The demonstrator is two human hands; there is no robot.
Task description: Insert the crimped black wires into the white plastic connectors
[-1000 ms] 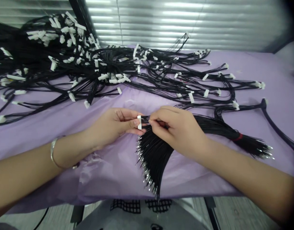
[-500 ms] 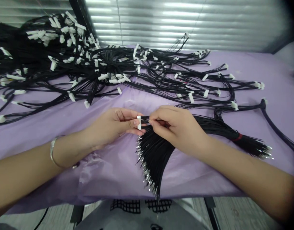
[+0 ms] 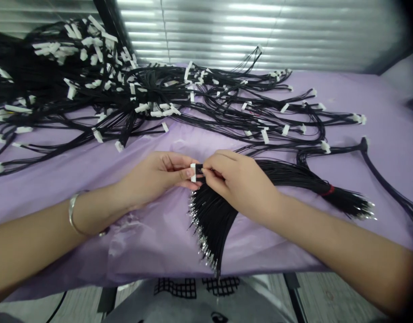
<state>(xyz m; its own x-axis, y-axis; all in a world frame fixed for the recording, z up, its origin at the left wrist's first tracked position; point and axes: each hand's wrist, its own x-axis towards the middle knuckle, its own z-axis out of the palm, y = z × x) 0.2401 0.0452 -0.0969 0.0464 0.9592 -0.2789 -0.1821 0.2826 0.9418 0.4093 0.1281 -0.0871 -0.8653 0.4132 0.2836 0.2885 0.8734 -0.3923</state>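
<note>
Between the thumb and fingers of my left hand point(image 3: 168, 172) is a small white connector housing point(image 3: 193, 172), with black wires running out of its right side. My right hand point(image 3: 235, 179) is closed in a pinch on a black wire point(image 3: 200, 168) close to the housing; the wire's tip is too small to make out. Beneath both hands lies a fanned bundle of black wires point(image 3: 215, 215), its silver crimped ends spread toward the table's front edge. The bundle extends right under my right hand to a red tie point(image 3: 328, 190) and more silver ends.
A large heap of black cables with white connectors point(image 3: 61, 80) fills the back left. More wired harnesses point(image 3: 260, 121) stretch across the back toward the right. Purple sheeting point(image 3: 142, 251) covers the table, and window blinds point(image 3: 206, 31) stand behind it.
My right hand has moved left, bringing its pinched fingers closer to the white connector housing. My left hand keeps its hold on the housing. The whole view has shifted slightly.
</note>
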